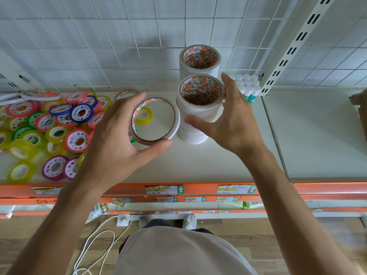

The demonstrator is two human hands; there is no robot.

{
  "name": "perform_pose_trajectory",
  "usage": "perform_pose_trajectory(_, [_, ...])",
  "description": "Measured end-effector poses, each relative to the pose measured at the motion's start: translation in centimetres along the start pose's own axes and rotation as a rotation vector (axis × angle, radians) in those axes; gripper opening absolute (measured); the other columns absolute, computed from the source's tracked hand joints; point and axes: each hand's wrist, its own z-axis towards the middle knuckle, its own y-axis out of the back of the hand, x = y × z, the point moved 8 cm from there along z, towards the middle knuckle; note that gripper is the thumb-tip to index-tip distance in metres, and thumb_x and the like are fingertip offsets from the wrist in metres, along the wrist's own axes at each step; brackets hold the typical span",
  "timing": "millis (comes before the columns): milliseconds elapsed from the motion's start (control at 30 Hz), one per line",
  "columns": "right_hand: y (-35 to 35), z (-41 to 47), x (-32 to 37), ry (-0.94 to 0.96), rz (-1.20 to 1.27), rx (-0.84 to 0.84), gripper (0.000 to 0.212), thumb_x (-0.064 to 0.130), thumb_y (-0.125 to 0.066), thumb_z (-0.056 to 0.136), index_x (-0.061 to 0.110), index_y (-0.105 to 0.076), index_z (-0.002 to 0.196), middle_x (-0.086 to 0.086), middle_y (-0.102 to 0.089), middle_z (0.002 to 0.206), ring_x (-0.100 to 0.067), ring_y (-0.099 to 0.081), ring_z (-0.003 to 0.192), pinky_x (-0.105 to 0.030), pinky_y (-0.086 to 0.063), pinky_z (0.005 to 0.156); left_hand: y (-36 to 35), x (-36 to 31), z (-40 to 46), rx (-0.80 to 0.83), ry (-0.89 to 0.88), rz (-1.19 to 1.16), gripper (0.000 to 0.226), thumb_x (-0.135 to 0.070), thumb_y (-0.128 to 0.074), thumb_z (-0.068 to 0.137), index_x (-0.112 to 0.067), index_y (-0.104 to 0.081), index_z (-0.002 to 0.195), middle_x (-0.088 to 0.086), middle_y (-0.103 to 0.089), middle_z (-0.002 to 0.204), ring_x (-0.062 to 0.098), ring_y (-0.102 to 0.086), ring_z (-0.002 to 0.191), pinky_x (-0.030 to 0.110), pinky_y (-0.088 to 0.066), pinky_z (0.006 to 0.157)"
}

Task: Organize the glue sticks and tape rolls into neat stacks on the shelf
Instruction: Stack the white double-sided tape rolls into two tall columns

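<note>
My left hand (119, 133) grips a thin white tape roll (176, 124) with an orange-printed core, held above the shelf (198, 161) just left of the near stack. My right hand (230, 118) curls round that near stack of white tape rolls (196, 124), thumb at the front and fingers at its right side. A second, taller stack of white tape rolls (198, 58) stands behind it by the grid wall. Upright glue sticks (248, 86) with white caps cluster to the right of the stacks. A loose pile of small coloured tape rolls (55, 126) covers the shelf's left part.
More thin white tape rolls (39, 95) lie at the back left of the pile, and one (127, 94) behind my left hand. A slotted upright post (288, 54) divides the shelf from the right bay, where a cardboard box (359, 110) sits. White cables (95, 245) lie on the floor.
</note>
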Motion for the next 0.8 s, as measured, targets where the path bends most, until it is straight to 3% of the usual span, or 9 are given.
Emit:
perform_pose_trajectory(100, [-0.3, -0.1, 0.1, -0.017, -0.007, -0.005, 0.123, 0.058, -0.086, 0.064, 0.015, -0.018, 0.156, 0.000, -0.044, 0.151, -0.015, -0.040, 0.137, -0.019, -0.029, 0.106, 0.3, 0.3, 0.1, -0.015, 0.002, 0.018, 0.087, -0.057, -0.075, 0.072, -0.020, -0.046, 0.145, -0.010, -0.052, 0.140, 0.004, -0.048, 0.125, 0.021, -0.040, 0.102])
perform_pose_trajectory(233, [-0.9, -0.4, 0.3, -0.055, 0.018, -0.096, 0.130, 0.061, -0.086, 0.061, 0.015, -0.012, 0.157, -0.002, -0.039, 0.154, -0.018, -0.039, 0.140, -0.030, -0.036, 0.109, 0.4, 0.9, 0.1, -0.029, 0.026, 0.030, 0.087, -0.057, -0.076, 0.071, -0.018, -0.047, 0.143, -0.008, -0.054, 0.139, 0.003, -0.049, 0.121, 0.004, -0.032, 0.098])
perform_pose_trajectory(400, [-1.1, -0.6, 0.2, -0.076, 0.007, -0.152, 0.124, 0.061, -0.082, 0.064, 0.012, -0.015, 0.156, -0.004, -0.043, 0.151, -0.021, -0.043, 0.137, -0.034, -0.040, 0.106, 0.3, 0.8, 0.0, -0.040, 0.038, 0.043, 0.088, -0.057, -0.076, 0.070, -0.018, -0.048, 0.143, -0.004, -0.056, 0.139, 0.014, -0.053, 0.125, 0.029, -0.043, 0.102])
perform_pose_trajectory(500, [-1.1, -0.5, 0.2, -0.081, 0.004, -0.147, 0.124, 0.061, -0.083, 0.063, 0.012, -0.016, 0.156, -0.005, -0.044, 0.150, -0.021, -0.044, 0.136, -0.034, -0.040, 0.106, 0.3, 0.6, 0.1, -0.038, 0.034, 0.035, 0.087, -0.057, -0.076, 0.071, -0.017, -0.048, 0.143, -0.004, -0.055, 0.139, 0.015, -0.053, 0.125, 0.033, -0.045, 0.103])
perform_pose_trajectory(567, [-1.1, -0.4, 0.2, -0.081, 0.001, -0.134, 0.123, 0.060, -0.083, 0.064, 0.011, -0.017, 0.155, -0.005, -0.043, 0.150, -0.020, -0.043, 0.136, -0.032, -0.038, 0.107, 0.2, 0.4, 0.1, -0.035, 0.034, 0.023, 0.087, -0.056, -0.076, 0.071, -0.017, -0.047, 0.143, -0.006, -0.054, 0.139, 0.010, -0.051, 0.124, 0.029, -0.043, 0.103])
perform_pose_trajectory(733, [-1.0, -0.3, -0.1, -0.087, 0.014, -0.023, 0.129, 0.059, -0.087, 0.061, 0.013, -0.013, 0.157, -0.001, -0.039, 0.152, -0.016, -0.036, 0.139, -0.025, -0.030, 0.109, 0.1, 0.1, 0.3, -0.014, 0.019, 0.020, 0.087, -0.057, -0.075, 0.071, -0.018, -0.046, 0.144, -0.018, -0.048, 0.134, -0.004, -0.044, 0.118, 0.005, -0.033, 0.097])
perform_pose_trajectory(800, [-0.6, -0.5, -0.3, -0.081, -0.003, 0.025, 0.130, 0.061, -0.085, 0.061, 0.014, -0.012, 0.157, 0.000, -0.040, 0.151, -0.016, -0.036, 0.139, -0.026, -0.029, 0.109, 0.3, 0.2, 0.4, -0.003, 0.018, 0.034, 0.088, -0.058, -0.075, 0.070, -0.019, -0.046, 0.144, -0.012, -0.051, 0.138, 0.000, -0.046, 0.121, 0.009, -0.034, 0.097])
